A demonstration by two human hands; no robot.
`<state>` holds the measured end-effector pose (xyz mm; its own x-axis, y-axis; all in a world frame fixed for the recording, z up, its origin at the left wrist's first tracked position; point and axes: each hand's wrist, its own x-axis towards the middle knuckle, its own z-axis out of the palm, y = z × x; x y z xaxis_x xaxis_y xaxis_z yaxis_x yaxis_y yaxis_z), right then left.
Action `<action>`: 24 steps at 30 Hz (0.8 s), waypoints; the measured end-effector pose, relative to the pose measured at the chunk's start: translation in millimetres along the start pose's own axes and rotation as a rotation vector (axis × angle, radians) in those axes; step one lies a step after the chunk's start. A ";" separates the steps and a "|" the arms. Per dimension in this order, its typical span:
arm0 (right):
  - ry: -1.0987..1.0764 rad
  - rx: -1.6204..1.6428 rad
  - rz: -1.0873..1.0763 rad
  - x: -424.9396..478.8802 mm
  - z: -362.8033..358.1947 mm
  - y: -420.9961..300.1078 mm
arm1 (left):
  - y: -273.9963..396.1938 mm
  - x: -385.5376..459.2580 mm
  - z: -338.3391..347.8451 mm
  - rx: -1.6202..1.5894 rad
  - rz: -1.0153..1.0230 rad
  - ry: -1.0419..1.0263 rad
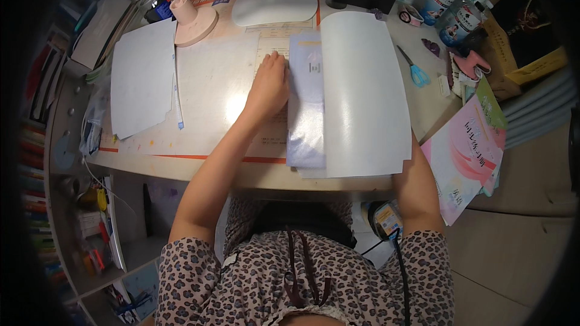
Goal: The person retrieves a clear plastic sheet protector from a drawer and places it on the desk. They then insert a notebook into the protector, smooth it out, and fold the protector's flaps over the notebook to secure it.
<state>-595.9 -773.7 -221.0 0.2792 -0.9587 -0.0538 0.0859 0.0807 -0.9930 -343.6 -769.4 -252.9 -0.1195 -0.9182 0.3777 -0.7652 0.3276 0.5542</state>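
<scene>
My left hand rests palm down on the desk, fingers close together, along the left edge of a pale purple booklet. Whether its fingers grip that edge I cannot tell. A large glossy white sheet curves up over the booklet's right part, with a small notch at its lower right corner. My right forearm goes under this sheet, which hides my right hand. More of the sheet material shows just below the booklet's bottom edge. Left of my left hand lies a translucent sheet.
White sheets lie at the left beside a narrow strip. Behind them stand a pink lamp base and a white monitor stand. At right are blue-handled scissors, labelled bottles and workbooks overhanging the desk edge.
</scene>
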 end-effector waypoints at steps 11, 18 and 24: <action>-0.009 0.003 -0.014 -3.1 -1.2 0.1 | 20.7 -35.6 10.3 0.225 0.008 0.084; -0.010 -0.004 -0.018 -0.8 -0.7 -1.2 | 31.8 -36.4 23.4 0.232 -0.075 0.091; -0.011 -0.004 -0.017 -2.2 0.4 -0.2 | 45.2 -42.6 22.1 0.323 -0.051 0.051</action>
<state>-596.2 -771.5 -220.6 0.2877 -0.9571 -0.0353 0.0869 0.0628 -0.9942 -387.1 -720.5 -260.3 -0.0505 -0.9166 0.3966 -0.9315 0.1865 0.3124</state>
